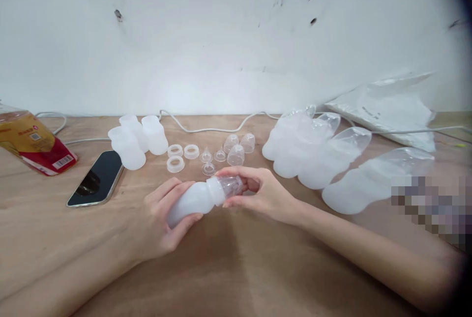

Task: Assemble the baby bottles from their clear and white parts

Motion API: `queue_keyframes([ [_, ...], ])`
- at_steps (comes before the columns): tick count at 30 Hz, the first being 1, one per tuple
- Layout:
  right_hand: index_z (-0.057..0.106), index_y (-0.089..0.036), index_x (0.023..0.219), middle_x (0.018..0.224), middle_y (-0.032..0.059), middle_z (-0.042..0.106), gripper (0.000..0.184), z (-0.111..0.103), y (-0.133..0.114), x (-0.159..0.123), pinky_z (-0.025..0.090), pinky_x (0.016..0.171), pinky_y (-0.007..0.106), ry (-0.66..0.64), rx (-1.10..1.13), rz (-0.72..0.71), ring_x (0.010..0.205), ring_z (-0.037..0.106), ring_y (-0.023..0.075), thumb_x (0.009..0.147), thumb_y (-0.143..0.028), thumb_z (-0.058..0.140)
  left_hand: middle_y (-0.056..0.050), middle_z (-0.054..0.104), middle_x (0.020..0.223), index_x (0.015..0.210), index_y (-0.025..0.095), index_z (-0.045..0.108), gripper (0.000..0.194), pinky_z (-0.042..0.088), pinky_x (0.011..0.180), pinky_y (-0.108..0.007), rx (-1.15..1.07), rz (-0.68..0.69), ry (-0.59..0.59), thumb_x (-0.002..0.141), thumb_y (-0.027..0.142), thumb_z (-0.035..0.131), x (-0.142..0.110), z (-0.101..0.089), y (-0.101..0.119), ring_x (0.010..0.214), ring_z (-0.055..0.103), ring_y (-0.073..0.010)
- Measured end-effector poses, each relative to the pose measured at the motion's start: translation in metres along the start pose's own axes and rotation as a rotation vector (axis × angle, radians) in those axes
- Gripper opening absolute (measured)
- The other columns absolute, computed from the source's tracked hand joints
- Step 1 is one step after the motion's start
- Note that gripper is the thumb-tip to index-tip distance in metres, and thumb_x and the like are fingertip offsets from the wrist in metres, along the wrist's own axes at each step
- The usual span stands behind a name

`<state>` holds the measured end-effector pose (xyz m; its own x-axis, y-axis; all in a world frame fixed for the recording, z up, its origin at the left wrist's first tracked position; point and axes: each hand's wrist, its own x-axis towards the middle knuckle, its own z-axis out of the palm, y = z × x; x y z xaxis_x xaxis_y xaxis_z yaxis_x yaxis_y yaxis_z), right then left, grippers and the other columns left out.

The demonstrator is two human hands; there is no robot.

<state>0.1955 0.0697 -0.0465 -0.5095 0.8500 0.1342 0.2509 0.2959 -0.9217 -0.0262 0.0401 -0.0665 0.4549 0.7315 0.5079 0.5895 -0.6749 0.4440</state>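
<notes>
My left hand [167, 216] is wrapped round the body of a translucent white baby bottle [193, 204], which lies tilted with its top to the right. A white collar ring and a clear cap [231, 186] sit at that top end. With thumb and fingers, my right hand [258, 191] grips the clear cap. Just beyond the bottle are several small parts: white collar rings [175, 164], clear nipples [208, 168] and clear dome caps [235, 155]. Bottle bodies without tops [129, 147] stand at the back left.
Several capped bottles [350, 187] lie in a row on the right. A phone [96, 179] and a bottle with a red and yellow label [35, 140] are on the left. A white cable [217, 130] runs along the wall, near a plastic bag [387, 105].
</notes>
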Motion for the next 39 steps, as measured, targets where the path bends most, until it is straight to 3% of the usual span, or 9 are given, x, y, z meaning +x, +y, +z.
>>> queue_keyframes([
  [5, 0.055, -0.022, 0.106, 0.099, 0.0005, 0.062, 0.039, -0.018, -0.04, -0.004, 0.048, 0.063, 0.024, -0.058, -0.382, -0.106, 0.073, 0.058, 0.0115, 0.07, -0.035, 0.064, -0.007, 0.05, 0.101, 0.116, 0.02, 0.039, 0.044, 0.043, 0.075, -0.032, -0.05, -0.01, 0.0, 0.078, 0.03, 0.056, 0.003, 0.005, 0.001, 0.088, 0.051, -0.0193],
  [7, 0.055, -0.026, 0.103, 0.092, -0.0015, 0.063, 0.04, -0.032, -0.063, -0.013, 0.045, 0.052, 0.022, -0.008, -0.559, -0.131, 0.064, 0.056, 0.0107, 0.069, -0.044, 0.063, -0.01, 0.045, 0.111, 0.125, 0.019, 0.028, 0.062, 0.043, 0.081, -0.035, -0.096, 0.01, -0.007, 0.075, 0.034, 0.06, 0.005, 0.007, 0.001, 0.099, 0.047, -0.0228],
  [9, 0.055, -0.029, 0.099, 0.076, -0.0034, 0.063, 0.039, -0.048, -0.081, -0.027, 0.039, 0.043, 0.021, 0.118, -0.73, -0.064, 0.053, 0.053, 0.0105, 0.067, -0.049, 0.062, -0.013, 0.039, 0.12, 0.129, 0.018, 0.022, 0.064, 0.041, 0.086, -0.038, -0.119, 0.028, 0.017, 0.077, 0.031, 0.056, 0.006, 0.008, 0.001, 0.111, 0.04, -0.0254],
  [12, 0.059, -0.028, 0.083, 0.061, -0.0037, 0.06, 0.036, -0.069, -0.093, -0.045, 0.036, 0.045, 0.024, 0.316, -1.047, 0.152, 0.049, 0.051, 0.0128, 0.061, -0.057, 0.062, -0.013, 0.036, 0.122, 0.126, 0.018, 0.027, 0.047, 0.037, 0.092, -0.041, -0.087, 0.083, 0.069, 0.082, 0.018, 0.045, 0.005, 0.008, 0.002, 0.116, 0.035, -0.0244],
  [16, 0.06, -0.029, 0.081, 0.065, -0.0029, 0.063, 0.038, -0.08, -0.09, -0.055, 0.036, 0.051, 0.027, 0.411, -1.233, 0.584, 0.06, 0.054, 0.0181, 0.056, -0.058, 0.065, -0.014, 0.038, 0.121, 0.123, 0.016, 0.032, 0.043, 0.033, 0.096, -0.042, -0.026, 0.208, 0.061, 0.082, 0.01, 0.042, 0.003, 0.006, 0.005, 0.114, 0.037, -0.0234],
  [20, 0.059, -0.027, 0.082, 0.071, -0.0031, 0.064, 0.035, -0.082, -0.085, -0.052, 0.036, 0.052, 0.027, 0.445, -1.282, 0.709, 0.068, 0.054, 0.0194, 0.06, -0.054, 0.065, -0.014, 0.038, 0.12, 0.121, 0.013, 0.034, 0.04, 0.031, 0.098, -0.04, -0.003, 0.224, 0.061, 0.082, 0.005, 0.038, 0.004, 0.006, 0.005, 0.114, 0.036, -0.022],
  [28, 0.06, -0.025, 0.09, 0.071, 0.0014, 0.063, 0.044, -0.098, -0.065, -0.048, 0.03, 0.048, 0.026, 0.48, -1.352, 0.668, 0.066, 0.051, 0.0202, 0.06, -0.058, 0.06, -0.014, 0.038, 0.12, 0.121, 0.016, 0.034, 0.04, 0.032, 0.096, -0.043, -0.015, 0.225, 0.059, 0.083, 0.005, 0.034, 0.003, 0.008, 0.003, 0.114, 0.037, -0.0224],
  [35, 0.055, -0.021, 0.107, 0.086, 0.0074, 0.061, 0.054, -0.095, -0.072, -0.056, 0.036, 0.055, 0.03, 0.382, -1.399, 0.561, 0.068, 0.054, 0.0207, 0.068, -0.058, 0.052, -0.013, 0.038, 0.121, 0.121, 0.017, 0.034, 0.04, 0.033, 0.097, -0.043, -0.001, 0.21, 0.027, 0.082, 0.008, 0.039, 0.003, 0.006, 0.005, 0.115, 0.038, -0.0229],
  [39, 0.049, -0.03, 0.116, 0.096, 0.0055, 0.057, 0.06, -0.104, -0.068, -0.07, 0.038, 0.056, 0.029, 0.58, -1.415, 0.426, 0.06, 0.053, 0.0145, 0.066, -0.064, 0.051, -0.013, 0.039, 0.12, 0.12, 0.017, 0.035, 0.039, 0.035, 0.095, -0.043, -0.009, 0.217, 0.051, 0.082, 0.009, 0.039, 0.003, 0.007, 0.006, 0.113, 0.039, -0.0232],
])
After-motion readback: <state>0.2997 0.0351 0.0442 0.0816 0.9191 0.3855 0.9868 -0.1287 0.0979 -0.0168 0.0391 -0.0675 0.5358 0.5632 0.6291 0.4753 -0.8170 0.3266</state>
